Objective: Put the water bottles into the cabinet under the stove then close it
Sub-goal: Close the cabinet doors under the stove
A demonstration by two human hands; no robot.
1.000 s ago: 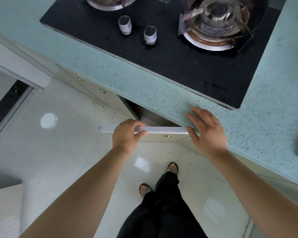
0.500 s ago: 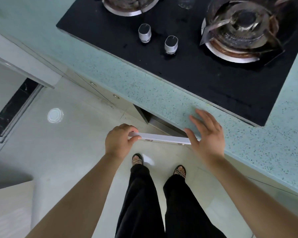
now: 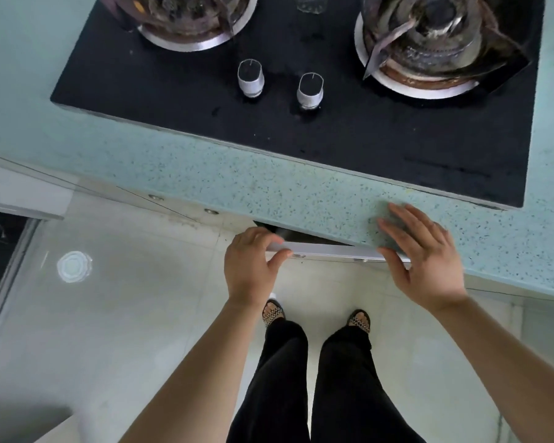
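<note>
The white cabinet door [image 3: 330,251] under the black stove [image 3: 301,129] stands a little ajar, with only a narrow dark gap behind its top edge. My left hand [image 3: 251,266] is at the door's free left end, thumb under the edge and fingers curled over the top. My right hand [image 3: 422,257] lies flat with fingers spread, its fingers on the speckled green countertop [image 3: 269,183] and its palm over the door's right end. No water bottles are visible; the inside of the cabinet is hidden.
Two silver knobs [image 3: 282,83] and two burners sit on the stove. My legs and sandalled feet [image 3: 317,316] stand on the pale tiled floor right below the door. A round floor drain [image 3: 74,266] lies at the left. Further closed cabinet fronts run to the left.
The door has swung in toward the cabinet and the gap has narrowed a lot. Both hands moved with it toward the counter, and my view shifted to look more squarely over the stove.
</note>
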